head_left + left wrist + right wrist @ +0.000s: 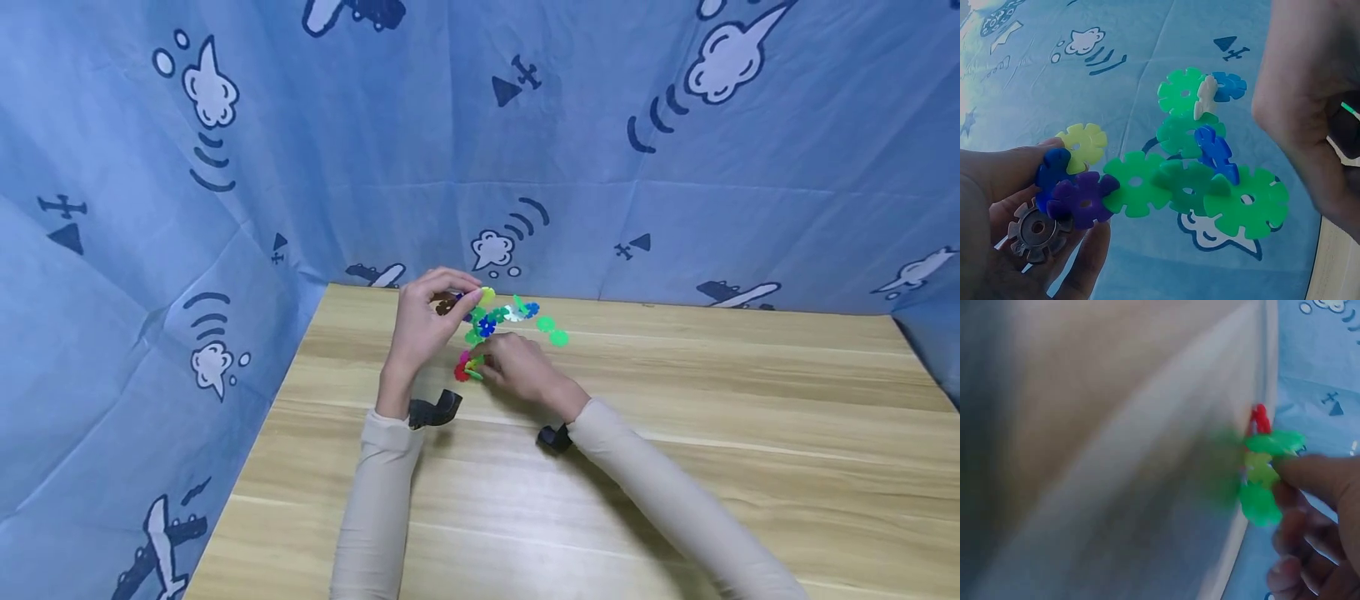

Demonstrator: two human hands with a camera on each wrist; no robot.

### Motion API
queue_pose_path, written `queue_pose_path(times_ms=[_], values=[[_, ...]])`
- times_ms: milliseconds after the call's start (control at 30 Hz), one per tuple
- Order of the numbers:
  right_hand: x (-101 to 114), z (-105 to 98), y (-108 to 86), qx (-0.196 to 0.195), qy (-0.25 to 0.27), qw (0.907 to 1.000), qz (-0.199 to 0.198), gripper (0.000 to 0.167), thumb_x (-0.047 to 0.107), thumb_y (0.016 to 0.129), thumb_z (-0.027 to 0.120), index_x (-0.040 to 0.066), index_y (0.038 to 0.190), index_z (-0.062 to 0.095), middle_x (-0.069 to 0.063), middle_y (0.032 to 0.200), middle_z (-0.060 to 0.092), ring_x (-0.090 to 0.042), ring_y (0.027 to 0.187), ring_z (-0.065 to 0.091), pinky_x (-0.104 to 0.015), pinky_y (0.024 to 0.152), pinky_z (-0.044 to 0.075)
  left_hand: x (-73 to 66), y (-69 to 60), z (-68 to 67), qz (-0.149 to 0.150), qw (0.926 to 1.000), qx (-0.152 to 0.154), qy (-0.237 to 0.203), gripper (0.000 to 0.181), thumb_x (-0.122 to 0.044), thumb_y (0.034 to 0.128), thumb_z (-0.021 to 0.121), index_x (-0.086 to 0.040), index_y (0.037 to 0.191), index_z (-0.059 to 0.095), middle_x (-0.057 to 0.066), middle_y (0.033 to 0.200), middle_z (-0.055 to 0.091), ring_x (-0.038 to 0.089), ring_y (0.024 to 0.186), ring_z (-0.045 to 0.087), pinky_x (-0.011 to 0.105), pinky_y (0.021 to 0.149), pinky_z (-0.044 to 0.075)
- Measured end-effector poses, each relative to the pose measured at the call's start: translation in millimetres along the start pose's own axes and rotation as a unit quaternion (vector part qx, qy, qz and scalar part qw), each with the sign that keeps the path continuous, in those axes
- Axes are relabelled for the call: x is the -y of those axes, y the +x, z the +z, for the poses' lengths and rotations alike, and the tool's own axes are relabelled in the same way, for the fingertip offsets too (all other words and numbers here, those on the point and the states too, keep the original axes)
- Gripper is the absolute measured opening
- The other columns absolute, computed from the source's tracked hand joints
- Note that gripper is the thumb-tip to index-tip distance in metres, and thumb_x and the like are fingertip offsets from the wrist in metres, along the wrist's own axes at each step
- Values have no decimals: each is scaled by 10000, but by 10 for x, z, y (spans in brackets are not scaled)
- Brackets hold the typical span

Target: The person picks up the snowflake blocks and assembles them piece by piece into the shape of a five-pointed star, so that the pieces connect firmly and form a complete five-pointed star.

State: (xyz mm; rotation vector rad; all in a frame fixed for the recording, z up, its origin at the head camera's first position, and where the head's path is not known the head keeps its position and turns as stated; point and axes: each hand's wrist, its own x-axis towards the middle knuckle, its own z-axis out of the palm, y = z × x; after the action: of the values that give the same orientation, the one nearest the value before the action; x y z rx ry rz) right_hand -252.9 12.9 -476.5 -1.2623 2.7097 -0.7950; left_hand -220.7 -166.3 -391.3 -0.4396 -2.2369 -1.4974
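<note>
A joined chain of plastic snowflake discs extends from my left hand, mostly green with blue, white, purple, yellow and brown ones. My left hand grips its left end. The thumb lies by the blue disc and yellow disc, with other fingers behind the purple disc and brown disc. Lower down, my right hand pinches a cluster with a red disc, a yellow disc and green discs. Its fingers partly hide that cluster in the head view.
Two loose green discs, a nearer one and a farther one, lie right of the chain on the wooden table. Blue patterned cloth hangs behind and at the left. Black mounts stick out from both wrists.
</note>
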Motion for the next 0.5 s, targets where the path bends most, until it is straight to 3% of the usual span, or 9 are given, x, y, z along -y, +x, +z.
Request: queue_pose_path(times_ms=[100, 233, 367, 500], values=[[15, 30, -13, -106, -202, 9997, -63, 54, 215, 958, 758, 194, 965, 807, 45, 888, 754, -119, 826, 673, -322, 693, 566, -5, -3, 7, -30, 10000, -33, -33, 123, -195, 953, 781, -76, 969, 806, 59, 1076, 776, 168, 904, 698, 200, 744, 588], [-10, 25, -62, -236, -119, 9996, -53, 61, 196, 927, 767, 192, 866, 764, 61, 823, 693, -99, 770, 623, -284, 663, 531, -8, -4, 11, -34, 10000, -57, -43, 119, -192, 952, 783, -75, 961, 806, 63, 1071, 775, 173, 883, 701, 199, 732, 583], [-94, -57, -159, -405, 461, 9980, 155, 82, 161, 911, 764, 162, 846, 714, 31, 833, 660, -89, 740, 585, -248, 659, 510, -7, -4, 28, -6, 10000, -1, -3, 129, -200, 958, 776, -75, 966, 808, 67, 1070, 774, 175, 885, 696, 204, 733, 580], [-192, -182, -280, -583, 1421, 9873, 397, 83, 69, 914, 718, 103, 868, 658, -65, 983, 741, -122, 790, 698, -252, 737, 601, -14, -4, 46, 15, 10000, 21, 1, 126, -203, 957, 777, -81, 964, 807, 60, 1060, 775, 170, 875, 690, 210, 729, 580]])
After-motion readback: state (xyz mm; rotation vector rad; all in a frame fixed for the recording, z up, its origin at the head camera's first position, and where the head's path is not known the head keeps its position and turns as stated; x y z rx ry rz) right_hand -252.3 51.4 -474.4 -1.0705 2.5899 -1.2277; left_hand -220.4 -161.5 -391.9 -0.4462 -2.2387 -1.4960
